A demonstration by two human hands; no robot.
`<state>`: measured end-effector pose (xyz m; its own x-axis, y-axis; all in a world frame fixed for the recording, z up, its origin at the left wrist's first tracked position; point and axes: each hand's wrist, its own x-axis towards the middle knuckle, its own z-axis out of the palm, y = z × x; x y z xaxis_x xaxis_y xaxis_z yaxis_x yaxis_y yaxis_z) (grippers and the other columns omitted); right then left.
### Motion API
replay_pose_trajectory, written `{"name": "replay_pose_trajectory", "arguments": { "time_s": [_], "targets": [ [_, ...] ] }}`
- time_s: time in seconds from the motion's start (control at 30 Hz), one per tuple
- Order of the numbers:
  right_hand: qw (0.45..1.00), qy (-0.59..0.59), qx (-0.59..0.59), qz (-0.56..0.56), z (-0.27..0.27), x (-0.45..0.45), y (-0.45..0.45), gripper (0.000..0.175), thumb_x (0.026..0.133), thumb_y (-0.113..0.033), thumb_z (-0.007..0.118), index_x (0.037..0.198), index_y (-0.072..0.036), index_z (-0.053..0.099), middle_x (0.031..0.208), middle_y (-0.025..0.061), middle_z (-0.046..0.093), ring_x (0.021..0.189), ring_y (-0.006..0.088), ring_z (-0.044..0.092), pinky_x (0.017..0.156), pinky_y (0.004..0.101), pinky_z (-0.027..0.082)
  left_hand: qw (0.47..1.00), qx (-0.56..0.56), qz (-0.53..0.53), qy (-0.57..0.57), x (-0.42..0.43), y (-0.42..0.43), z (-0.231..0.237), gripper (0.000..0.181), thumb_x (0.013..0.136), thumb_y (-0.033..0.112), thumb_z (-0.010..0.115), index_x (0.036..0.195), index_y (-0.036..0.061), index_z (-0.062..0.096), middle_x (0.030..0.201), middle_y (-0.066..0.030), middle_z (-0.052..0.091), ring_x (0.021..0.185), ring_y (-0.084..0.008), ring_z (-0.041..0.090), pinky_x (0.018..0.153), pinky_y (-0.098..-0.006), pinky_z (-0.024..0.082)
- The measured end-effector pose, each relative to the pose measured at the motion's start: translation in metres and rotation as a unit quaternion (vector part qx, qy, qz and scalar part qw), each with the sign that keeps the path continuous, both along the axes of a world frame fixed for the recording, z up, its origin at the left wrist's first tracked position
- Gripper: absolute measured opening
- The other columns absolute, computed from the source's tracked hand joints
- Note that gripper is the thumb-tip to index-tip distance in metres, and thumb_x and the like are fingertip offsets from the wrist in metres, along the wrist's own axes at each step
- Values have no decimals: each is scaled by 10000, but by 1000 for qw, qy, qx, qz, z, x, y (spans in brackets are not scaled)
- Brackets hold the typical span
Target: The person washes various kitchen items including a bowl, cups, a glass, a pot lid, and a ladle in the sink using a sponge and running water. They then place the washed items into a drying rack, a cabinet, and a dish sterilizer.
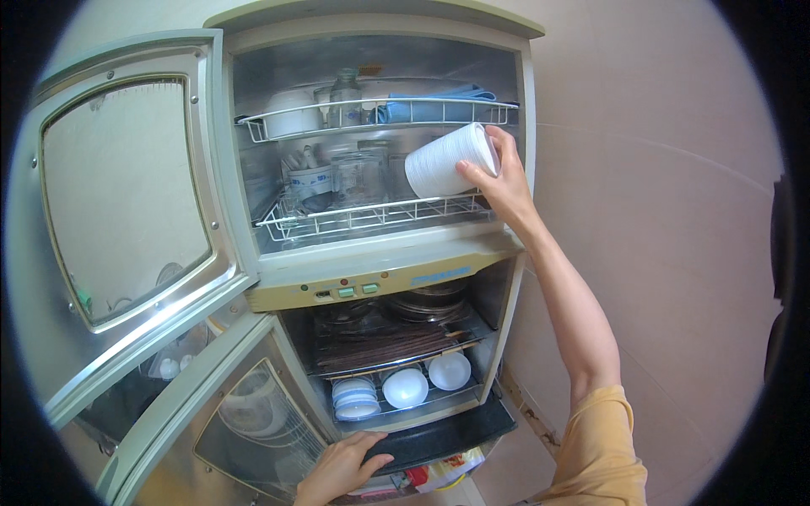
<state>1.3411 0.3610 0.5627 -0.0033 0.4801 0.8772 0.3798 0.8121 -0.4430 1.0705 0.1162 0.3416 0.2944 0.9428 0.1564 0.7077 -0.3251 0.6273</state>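
Observation:
My right hand [503, 177] grips a stack of white disposable cups [443, 163], tilted, at the right front of the cabinet's middle wire shelf [380, 215]. Behind and left of the stack stand glass jars [357, 177] and a blue-patterned white cup [310, 180] with spoons. On the upper wire rack [405, 112] are a white bowl [292, 114], a glass bottle [345, 98] and a folded blue cloth [443, 107]. My left hand [348, 465] rests, fingers spread, by the black ledge [443, 436] below the cabinet; nothing is seen in it.
Two cabinet doors [215, 158] stand open on the left, one above the other. The lower compartment holds dark chopsticks [392, 348], metal pans or lids [430, 307] and white bowls [405, 387]. A tiled wall [633, 221] is at the right. Colourful packets [449, 468] lie beneath the ledge.

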Motion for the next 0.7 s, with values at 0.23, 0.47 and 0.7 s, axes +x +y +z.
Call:
{"name": "replay_pose_trajectory", "arguments": {
  "time_s": [0.23, 0.47, 0.7],
  "targets": [
    [993, -38, -108, 5, 8, 19, 5, 914, 778, -525, 667, 1403, 31, 301, 1303, 287, 450, 1224, 352, 474, 1009, 430, 409, 999, 2, -35, 9, -3, 14, -16, 445, 875, 317, 628, 1185, 2, 581, 1159, -212, 600, 1027, -376, 599, 853, -413, 491],
    [985, -88, -151, -10, 11, 24, 12, 1031, 743, -609, 667, 1444, 20, 248, 1380, 298, 390, 1269, 378, 436, 1035, 459, 390, 998, 25, -49, -7, -4, 16, -29, 460, 889, 363, 610, 1177, 4, 588, 1115, -192, 626, 978, -377, 619, 816, -421, 509],
    [986, -86, -142, 3, 10, 27, 10, 1045, 753, -622, 651, 1456, 23, 224, 1401, 304, 365, 1296, 388, 404, 1046, 477, 372, 999, -5, -44, 0, -5, 12, -40, 462, 893, 351, 608, 1199, 7, 573, 1124, -201, 617, 977, -381, 617, 809, -425, 509]
  ]
}}
